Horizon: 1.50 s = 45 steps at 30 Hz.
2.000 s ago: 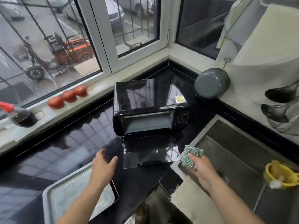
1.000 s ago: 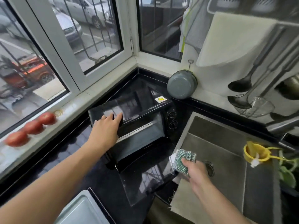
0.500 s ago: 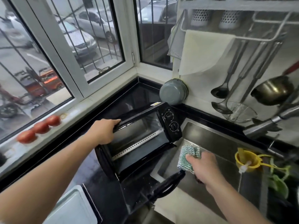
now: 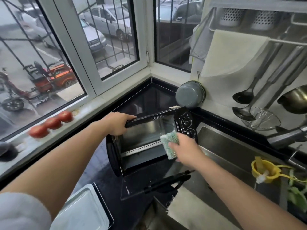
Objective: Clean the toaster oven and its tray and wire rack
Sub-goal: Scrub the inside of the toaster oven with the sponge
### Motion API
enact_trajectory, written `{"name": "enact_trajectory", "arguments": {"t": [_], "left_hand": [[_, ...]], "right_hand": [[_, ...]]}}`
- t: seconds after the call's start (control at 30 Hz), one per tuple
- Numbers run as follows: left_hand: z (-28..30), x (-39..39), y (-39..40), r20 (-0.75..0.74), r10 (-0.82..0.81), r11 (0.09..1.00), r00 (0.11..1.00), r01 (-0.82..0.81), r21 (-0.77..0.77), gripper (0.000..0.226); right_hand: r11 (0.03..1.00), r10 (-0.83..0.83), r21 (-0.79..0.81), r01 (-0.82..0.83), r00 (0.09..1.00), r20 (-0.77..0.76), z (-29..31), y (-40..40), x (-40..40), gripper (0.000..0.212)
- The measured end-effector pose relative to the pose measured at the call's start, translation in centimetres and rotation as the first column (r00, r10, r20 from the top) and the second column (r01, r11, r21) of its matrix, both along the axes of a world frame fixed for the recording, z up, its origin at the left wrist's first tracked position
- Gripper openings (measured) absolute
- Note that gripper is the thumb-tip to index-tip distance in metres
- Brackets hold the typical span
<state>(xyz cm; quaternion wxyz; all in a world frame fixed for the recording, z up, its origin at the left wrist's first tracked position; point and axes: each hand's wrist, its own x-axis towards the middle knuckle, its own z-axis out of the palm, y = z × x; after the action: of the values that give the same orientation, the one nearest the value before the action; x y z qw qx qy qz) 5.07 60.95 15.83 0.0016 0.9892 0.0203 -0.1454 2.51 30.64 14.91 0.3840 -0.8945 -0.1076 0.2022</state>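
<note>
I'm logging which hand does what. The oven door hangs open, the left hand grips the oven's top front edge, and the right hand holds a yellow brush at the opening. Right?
Not quite: the head view shows the right hand holding a green scouring pad, not a yellow brush. The rest stands.

I see a black glossy countertop (image 4: 146, 98) running into the window corner. On it sits the black toaster oven (image 4: 149, 141), tilted, door (image 4: 149, 185) dropped open flat over the counter edge. A silver tray (image 4: 83, 211) lies on the counter at lower left, near the oven but apart from it. A pale cloth (image 4: 187, 211) lies at the counter's front edge beside the steel sink (image 4: 232, 146), which is set into the counter right of the oven.
</note>
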Motion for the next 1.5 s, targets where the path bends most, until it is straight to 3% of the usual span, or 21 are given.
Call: {"name": "enact_trajectory", "arguments": {"t": [0.07, 0.1, 0.2, 0.27, 0.33, 0.4, 0.5, 0.53, 0.63, 0.73, 0.8, 0.97, 1.1, 1.23, 1.4, 1.5], "left_hand": [[0.0, 0.3, 0.8, 0.014, -0.01, 0.999, 1.0, 0.01, -0.033, 0.074], [0.0, 0.5, 1.1, 0.017, -0.011, 0.999, 1.0, 0.012, -0.053, 0.073], [0.1, 1.3, 2.0, 0.003, -0.044, 0.996, 0.999, 0.044, -0.078, 0.076], [0.3, 2.0, 2.7, -0.01, -0.066, 0.994, 0.998, 0.065, -0.092, 0.076], [0.3, 2.6, 3.5, -0.029, -0.078, 0.991, 0.997, 0.074, -0.108, 0.077], [0.0, 3.2, 4.1, -0.016, -0.112, 0.989, 0.994, 0.109, -0.101, 0.084], [-0.6, 3.7, 4.9, 0.003, -0.171, 0.98, 0.985, 0.171, -0.104, 0.085], [-0.7, 3.9, 5.1, 0.006, -0.183, 0.976, 0.983, 0.182, -0.117, 0.084], [-1.1, 4.4, 5.8, 0.002, -0.169, 0.976, 0.986, 0.167, -0.142, 0.073], [-1.2, 4.7, 6.2, -0.014, -0.114, 0.978, 0.993, 0.11, -0.177, 0.064], [-1.2, 4.6, 6.5, -0.006, -0.09, 0.977, 0.996, 0.087, -0.195, 0.066], [-0.7, 3.8, 6.5, -0.064, -0.001, 0.962, 0.998, -0.016, -0.273, 0.096], [-0.6, 3.3, 6.1, -0.04, 0.077, 0.943, 0.996, -0.086, -0.32, 0.086], [-0.9, 2.9, 5.8, -0.007, 0.136, 0.929, 0.991, -0.13, -0.346, 0.076], [-1.2, 2.7, 5.8, 0.01, 0.163, 0.916, 0.987, -0.147, -0.374, 0.075], [-1.8, 2.1, 5.7, 0.05, 0.192, 0.896, 0.98, -0.155, -0.416, 0.072]], "right_hand": [[0.974, -0.098, 0.181, 0.14, 0.97, -0.225, 0.3, 1.0, 0.7, 0.013], [0.971, -0.102, 0.186, 0.151, 0.963, -0.249, 0.4, 1.5, 1.1, 0.014], [0.998, -0.034, -0.062, 0.027, 0.993, -0.112, 0.0, 2.8, 2.0, 0.031], [0.968, 0.069, -0.24, -0.074, 0.997, -0.029, -0.8, 3.8, 1.5, 0.019], [0.942, 0.13, -0.319, -0.107, 0.99, 0.053, -2.4, 4.2, 0.3, 0.004], [0.974, 0.091, -0.217, -0.066, 0.99, 0.106, -3.7, 4.0, -0.5, 0.005], [0.982, -0.141, 0.116, 0.15, 0.986, -0.086, -4.0, 5.1, 0.0, 0.017], [0.969, -0.177, 0.15, 0.194, 0.976, -0.123, -4.3, 5.8, 0.3, 0.02], [0.99, -0.114, 0.081, 0.117, 0.992, -0.051, -4.9, 9.0, 1.2, 0.027], [0.99, -0.078, 0.111, 0.088, 0.993, -0.091, -5.4, 12.2, 2.6, 0.017], [0.989, -0.066, 0.122, 0.081, 0.99, -0.123, -5.8, 14.0, 3.4, 0.013], [0.983, 0.01, 0.182, 0.038, 0.967, -0.254, -7.1, 17.9, 4.3, 0.029], [0.966, 0.105, 0.254, -0.047, 0.969, -0.221, -8.2, 19.1, 3.9, 0.026], [0.983, 0.113, 0.156, -0.098, 0.99, -0.087, -9.9, 20.3, 4.4, 0.038], [0.991, 0.12, 0.069, -0.111, 0.984, -0.134, -12.4, 22.8, 7.6, 0.022], [0.989, 0.143, -0.017, -0.147, 0.979, -0.142, -14.0, 24.2, 9.1, 0.033]]}}
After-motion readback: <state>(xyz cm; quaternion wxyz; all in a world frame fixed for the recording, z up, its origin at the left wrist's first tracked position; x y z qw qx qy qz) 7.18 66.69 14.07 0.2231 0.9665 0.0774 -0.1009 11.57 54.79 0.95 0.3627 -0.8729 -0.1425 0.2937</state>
